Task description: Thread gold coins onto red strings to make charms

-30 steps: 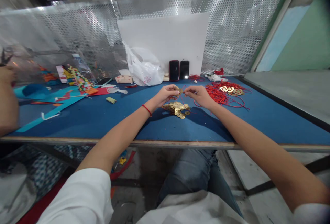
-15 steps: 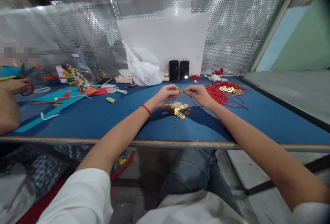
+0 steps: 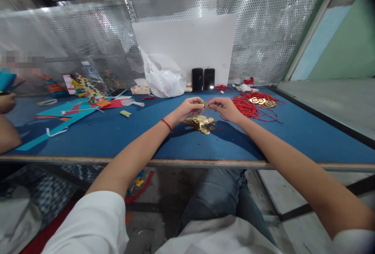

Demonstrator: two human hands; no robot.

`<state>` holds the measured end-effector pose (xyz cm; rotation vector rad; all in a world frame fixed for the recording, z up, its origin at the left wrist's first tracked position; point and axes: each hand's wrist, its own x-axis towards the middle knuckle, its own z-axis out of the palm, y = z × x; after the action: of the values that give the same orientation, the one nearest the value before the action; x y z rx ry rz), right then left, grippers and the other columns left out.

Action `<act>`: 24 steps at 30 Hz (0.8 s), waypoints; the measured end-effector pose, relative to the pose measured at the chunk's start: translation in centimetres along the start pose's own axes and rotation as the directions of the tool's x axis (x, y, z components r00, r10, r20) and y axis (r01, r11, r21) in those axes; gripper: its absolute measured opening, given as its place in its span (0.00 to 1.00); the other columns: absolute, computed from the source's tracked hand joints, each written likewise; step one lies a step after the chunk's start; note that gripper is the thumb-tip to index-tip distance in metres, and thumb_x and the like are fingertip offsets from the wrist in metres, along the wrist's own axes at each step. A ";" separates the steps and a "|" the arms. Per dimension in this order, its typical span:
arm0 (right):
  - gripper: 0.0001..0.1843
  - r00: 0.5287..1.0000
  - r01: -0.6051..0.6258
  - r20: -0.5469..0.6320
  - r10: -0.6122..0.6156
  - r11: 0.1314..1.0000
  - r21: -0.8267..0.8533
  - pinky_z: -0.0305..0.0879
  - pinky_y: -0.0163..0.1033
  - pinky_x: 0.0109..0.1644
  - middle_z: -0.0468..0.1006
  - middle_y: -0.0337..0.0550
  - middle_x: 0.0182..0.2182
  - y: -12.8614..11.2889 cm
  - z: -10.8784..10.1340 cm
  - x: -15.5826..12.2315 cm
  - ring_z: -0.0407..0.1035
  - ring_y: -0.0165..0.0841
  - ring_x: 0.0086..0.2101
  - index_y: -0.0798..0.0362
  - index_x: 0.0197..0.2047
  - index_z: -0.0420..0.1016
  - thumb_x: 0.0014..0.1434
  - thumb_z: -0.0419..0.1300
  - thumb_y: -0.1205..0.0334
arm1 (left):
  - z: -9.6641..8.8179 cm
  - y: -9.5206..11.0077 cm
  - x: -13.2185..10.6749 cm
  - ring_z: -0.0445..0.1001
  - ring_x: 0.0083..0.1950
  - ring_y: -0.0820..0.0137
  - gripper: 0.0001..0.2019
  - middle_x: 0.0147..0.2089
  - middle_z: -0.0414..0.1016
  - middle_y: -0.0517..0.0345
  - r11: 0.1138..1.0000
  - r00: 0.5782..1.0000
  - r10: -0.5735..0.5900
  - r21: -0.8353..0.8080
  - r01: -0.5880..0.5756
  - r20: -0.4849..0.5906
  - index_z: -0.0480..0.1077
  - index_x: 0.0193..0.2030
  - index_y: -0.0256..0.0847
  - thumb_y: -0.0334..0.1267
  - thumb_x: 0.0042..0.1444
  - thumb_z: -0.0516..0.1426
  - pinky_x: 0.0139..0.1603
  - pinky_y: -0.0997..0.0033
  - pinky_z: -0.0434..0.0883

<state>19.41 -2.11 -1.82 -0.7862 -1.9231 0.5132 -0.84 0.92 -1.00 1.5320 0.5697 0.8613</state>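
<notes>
My left hand (image 3: 191, 106) pinches a gold-coloured coin (image 3: 205, 105) between thumb and fingers, above the table. Close to its right, my right hand (image 3: 222, 106) has thumb and fingertips closed on a thin red cord (image 3: 209, 110), which runs by the coin and hangs down. Whether the cord passes through the coin's hole is too small to tell. Beneath both hands lies a pile of gold coins (image 3: 200, 123) with holes in their middles. A heap of red cords (image 3: 247, 106) lies right of my right hand, with more gold coins (image 3: 265, 103) on it.
Two phones (image 3: 197, 80) lean against a white board (image 3: 187, 43) behind a blue table (image 3: 123, 139). A white plastic bag (image 3: 165, 76) stands left of them. Coloured paper (image 3: 74, 115) and a yellowish small block (image 3: 125, 113) lie left. At far left is another person's hand (image 3: 7, 102).
My right hand has moved slightly left, nearer the coin. At far left, the other person's hand has drawn back leftward, and the scissors are no longer clearly visible. The coin pile looks unchanged.
</notes>
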 end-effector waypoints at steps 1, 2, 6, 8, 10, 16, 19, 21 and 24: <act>0.11 1.000 0.006 0.001 -0.006 1.000 -0.005 0.62 0.38 0.37 0.77 0.42 0.28 -0.1 0.0 0.0 0.68 0.31 0.29 0.55 0.33 0.77 0.55 0.59 0.56 | 0.1 0.0 0.0 0.70 0.30 0.77 0.12 0.30 0.72 0.60 1.000 1.000 -0.006 0.000 0.006 0.000 0.69 0.33 0.35 0.35 0.44 0.66 0.31 0.76 0.66; 0.10 1.000 0.010 0.003 -0.010 1.000 -0.010 0.62 0.38 0.37 0.77 0.42 0.28 -0.1 0.0 0.0 0.68 0.31 0.29 0.55 0.33 0.77 0.55 0.59 0.57 | 0.1 0.0 -0.1 0.70 0.29 0.77 0.12 0.30 0.72 0.60 1.000 1.000 -0.009 0.000 0.009 0.000 0.69 0.33 0.35 0.35 0.44 0.67 0.30 0.76 0.65; 0.10 1.000 0.014 0.012 -0.013 0.999 -0.033 0.61 0.37 0.37 0.78 0.41 0.28 -0.1 0.0 0.0 0.68 0.31 0.29 0.55 0.33 0.77 0.56 0.59 0.57 | 0.0 -0.1 0.0 0.70 0.29 0.77 0.12 0.30 0.72 0.60 1.000 1.000 -0.004 -0.003 0.004 0.004 0.70 0.33 0.34 0.35 0.44 0.66 0.30 0.76 0.65; 0.10 1.000 0.003 0.011 -0.003 0.999 -0.044 0.61 0.37 0.37 0.78 0.41 0.27 -0.1 -0.1 -0.1 0.67 0.30 0.28 0.55 0.34 0.77 0.56 0.59 0.57 | -0.2 -0.2 0.1 0.70 0.30 0.77 0.12 0.31 0.72 0.60 1.000 1.000 0.008 -0.007 -0.008 -0.002 0.70 0.33 0.35 0.35 0.44 0.66 0.31 0.76 0.65; 0.11 1.000 -0.006 0.003 0.006 0.999 -0.048 0.62 0.37 0.36 0.78 0.41 0.27 0.0 -0.2 -0.1 0.67 0.30 0.28 0.54 0.34 0.78 0.56 0.59 0.56 | -0.3 -0.3 0.2 0.71 0.30 0.77 0.11 0.31 0.72 0.60 1.000 1.000 0.014 -0.010 -0.014 -0.009 0.70 0.33 0.35 0.35 0.44 0.66 0.32 0.76 0.66; 0.11 1.000 -0.012 -0.012 0.012 1.000 -0.003 0.63 0.38 0.36 0.78 0.42 0.27 0.3 -0.3 0.1 0.67 0.31 0.28 0.54 0.33 0.78 0.55 0.60 0.56 | -0.2 -0.2 0.1 0.70 0.30 0.78 0.11 0.31 0.72 0.61 1.000 1.000 0.000 -0.030 -0.001 -0.007 0.71 0.33 0.35 0.35 0.44 0.66 0.32 0.76 0.66; 0.11 0.999 -0.033 -0.019 0.034 0.999 0.040 0.63 0.38 0.35 0.78 0.43 0.28 0.4 -0.2 0.1 0.67 0.30 0.27 0.55 0.34 0.77 0.54 0.60 0.55 | -0.1 -0.1 0.0 0.70 0.29 0.78 0.11 0.31 0.72 0.60 1.000 1.000 -0.003 -0.030 0.003 -0.012 0.70 0.33 0.35 0.35 0.44 0.66 0.31 0.77 0.66; 0.12 0.999 -0.043 -0.018 0.044 0.998 0.054 0.64 0.38 0.34 0.78 0.43 0.28 0.5 -0.1 0.2 0.66 0.30 0.27 0.55 0.34 0.77 0.54 0.61 0.54 | -0.1 0.0 -0.1 0.70 0.30 0.77 0.12 0.31 0.72 0.60 1.000 1.000 -0.005 -0.026 0.005 -0.018 0.70 0.34 0.35 0.35 0.44 0.66 0.31 0.76 0.66; 0.13 0.999 -0.051 -0.013 0.052 0.996 0.066 0.64 0.37 0.34 0.78 0.42 0.28 0.6 -0.1 0.2 0.67 0.30 0.27 0.54 0.33 0.77 0.53 0.61 0.53 | 0.0 0.0 -0.1 0.71 0.30 0.77 0.12 0.31 0.72 0.60 1.000 1.000 -0.016 -0.020 0.015 -0.018 0.70 0.34 0.35 0.36 0.45 0.66 0.31 0.76 0.66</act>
<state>19.60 -1.54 -2.06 -0.7970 -1.8672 0.5979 -0.92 0.89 -0.97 1.5013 0.5843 0.8678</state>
